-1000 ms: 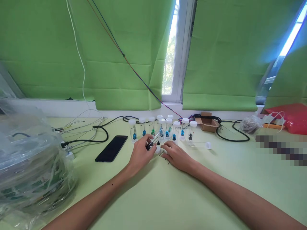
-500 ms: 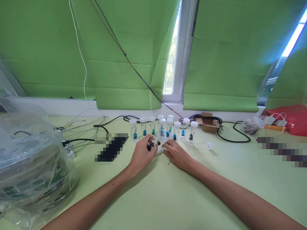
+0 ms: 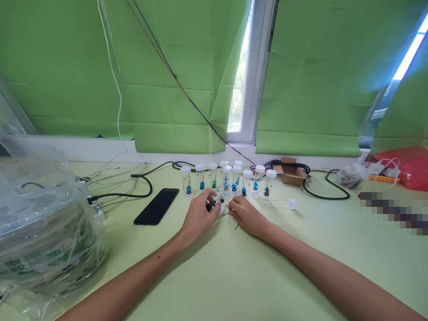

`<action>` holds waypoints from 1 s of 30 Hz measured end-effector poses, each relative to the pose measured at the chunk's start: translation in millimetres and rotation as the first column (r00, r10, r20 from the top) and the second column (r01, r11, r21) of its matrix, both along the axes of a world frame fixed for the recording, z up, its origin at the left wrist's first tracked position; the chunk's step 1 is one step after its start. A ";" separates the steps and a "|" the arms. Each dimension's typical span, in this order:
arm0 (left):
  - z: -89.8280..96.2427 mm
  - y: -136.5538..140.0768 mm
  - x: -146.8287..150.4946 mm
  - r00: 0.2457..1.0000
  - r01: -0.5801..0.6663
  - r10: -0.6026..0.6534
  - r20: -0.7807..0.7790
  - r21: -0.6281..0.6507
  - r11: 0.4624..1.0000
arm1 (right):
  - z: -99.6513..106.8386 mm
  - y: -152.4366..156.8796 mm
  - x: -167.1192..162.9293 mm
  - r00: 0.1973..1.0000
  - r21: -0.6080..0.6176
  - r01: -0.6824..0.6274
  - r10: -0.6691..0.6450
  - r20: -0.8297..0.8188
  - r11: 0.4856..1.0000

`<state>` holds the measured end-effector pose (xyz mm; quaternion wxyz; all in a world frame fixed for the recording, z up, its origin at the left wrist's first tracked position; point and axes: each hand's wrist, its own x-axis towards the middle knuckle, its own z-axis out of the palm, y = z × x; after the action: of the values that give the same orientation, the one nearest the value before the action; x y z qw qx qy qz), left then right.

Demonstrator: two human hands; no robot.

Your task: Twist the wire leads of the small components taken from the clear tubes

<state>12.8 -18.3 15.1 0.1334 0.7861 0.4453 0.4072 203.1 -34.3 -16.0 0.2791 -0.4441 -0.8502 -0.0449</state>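
My left hand (image 3: 200, 212) is closed around a clear tube with small black parts (image 3: 210, 205) showing between thumb and fingers. Beside its thumb sits a white cap (image 3: 221, 209). My right hand (image 3: 245, 214) rests on the table just to the right, its fingertips pinched at the end of a thin dark rod (image 3: 223, 215). Another thin rod (image 3: 236, 227) lies below that hand. Behind both hands stand several clear capped tubes (image 3: 187, 180) holding blue, green or dark parts on thin stems. One more clear tube lies on its side, its white cap (image 3: 291, 204) toward the right.
A black phone (image 3: 156, 206) lies left of my hands. Plastic-wrapped reels (image 3: 50, 232) stand at the far left. Black cables (image 3: 329, 196) and a small open cardboard box (image 3: 291, 173) lie at the back. A red bag (image 3: 414, 167) is at the far right.
My right fingers have drawn closer together and shifted slightly right. The left hand keeps its hold on the tube, almost unmoved.
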 end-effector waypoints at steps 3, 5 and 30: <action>-0.9 1.0 0.0 1.000 0.003 -0.003 0.001 -0.006 1.000 | -0.9 0.5 0.2 1.000 0.005 0.002 -0.002 0.003 1.000; -1.2 1.3 0.0 1.000 0.005 -0.005 0.001 -0.008 1.000 | -1.5 1.0 0.4 1.000 0.008 0.004 -0.004 0.005 1.000; 2.2 1.6 -1.6 0.999 0.001 -0.002 0.053 0.010 1.000 | 15.8 -15.0 2.1 0.997 -0.008 -0.016 0.016 0.081 1.000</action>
<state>11.3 -16.7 17.3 0.1414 0.7761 0.4390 0.4300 205.2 -49.3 -0.1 0.2432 -0.4361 -0.8645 -0.0574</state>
